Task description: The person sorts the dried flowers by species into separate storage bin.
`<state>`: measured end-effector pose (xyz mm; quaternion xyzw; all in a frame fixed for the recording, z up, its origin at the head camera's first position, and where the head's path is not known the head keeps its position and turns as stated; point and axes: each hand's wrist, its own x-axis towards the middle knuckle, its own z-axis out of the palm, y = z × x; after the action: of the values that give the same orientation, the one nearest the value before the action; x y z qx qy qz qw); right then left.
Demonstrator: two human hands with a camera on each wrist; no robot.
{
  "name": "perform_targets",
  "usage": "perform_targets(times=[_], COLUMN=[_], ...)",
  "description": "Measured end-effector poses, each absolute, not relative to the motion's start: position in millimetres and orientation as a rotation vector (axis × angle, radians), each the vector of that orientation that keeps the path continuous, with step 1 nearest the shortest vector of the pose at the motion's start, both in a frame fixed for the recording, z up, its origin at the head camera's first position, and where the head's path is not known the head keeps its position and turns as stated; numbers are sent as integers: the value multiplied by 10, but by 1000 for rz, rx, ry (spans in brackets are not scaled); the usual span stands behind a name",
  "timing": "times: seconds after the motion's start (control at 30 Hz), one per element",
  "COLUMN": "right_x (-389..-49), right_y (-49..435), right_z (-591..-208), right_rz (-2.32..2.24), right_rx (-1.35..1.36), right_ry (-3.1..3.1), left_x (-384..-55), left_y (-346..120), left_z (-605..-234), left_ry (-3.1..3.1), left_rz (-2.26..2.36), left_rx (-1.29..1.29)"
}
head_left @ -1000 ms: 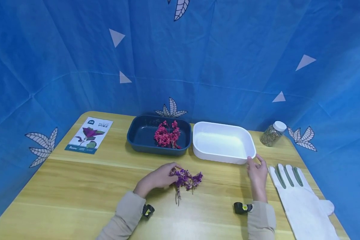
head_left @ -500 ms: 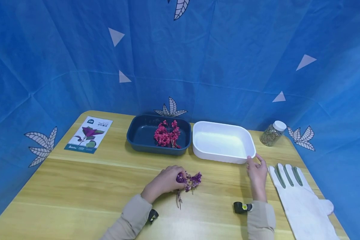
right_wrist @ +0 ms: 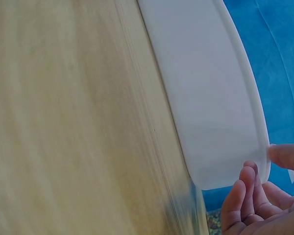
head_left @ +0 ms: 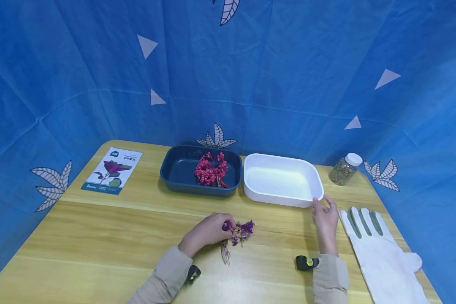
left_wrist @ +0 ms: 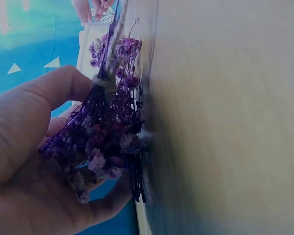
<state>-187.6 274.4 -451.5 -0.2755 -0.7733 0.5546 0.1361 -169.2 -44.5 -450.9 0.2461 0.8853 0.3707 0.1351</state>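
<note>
My left hand [head_left: 211, 230] grips a bunch of purple dried flowers [left_wrist: 108, 132] just above the table. In the left wrist view the thumb and fingers curl round the blossoms, and a tie binds the stems. More purple blossoms [head_left: 247, 228] show to the right of the fingertips; whether they belong to the same bunch I cannot tell. At the near right corner of a white tray [head_left: 279, 200], my right hand [head_left: 325, 219] pinches the rim. The right wrist view has the thumb at the rim and the other fingers bent against the outer wall [right_wrist: 210, 107].
Left of the white tray stands a dark blue tray [head_left: 197, 189] with pink dried flowers [head_left: 211, 169] inside. A seed packet [head_left: 113, 171] lies at the far left. On the right are a white-capped jar [head_left: 343, 169] and a work glove [head_left: 387, 257]. A blue curtain [head_left: 228, 63] hangs behind.
My left hand has shifted slightly right and closed round the purple flowers, whose blossoms and stems have moved a little. My right hand stays at the tray corner.
</note>
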Motion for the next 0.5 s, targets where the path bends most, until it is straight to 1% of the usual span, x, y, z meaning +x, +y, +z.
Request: perform_targets(times=[0.5], right_x=[-1866], right_y=[2743], right_z=[-4516], right_rz=[1621], right_rx=[-774], right_ry=[-2228], left_x=[-1713], left_y=[-453], left_z=[-4537], left_ry=[2503], left_rz=[1131], left_rx=[792])
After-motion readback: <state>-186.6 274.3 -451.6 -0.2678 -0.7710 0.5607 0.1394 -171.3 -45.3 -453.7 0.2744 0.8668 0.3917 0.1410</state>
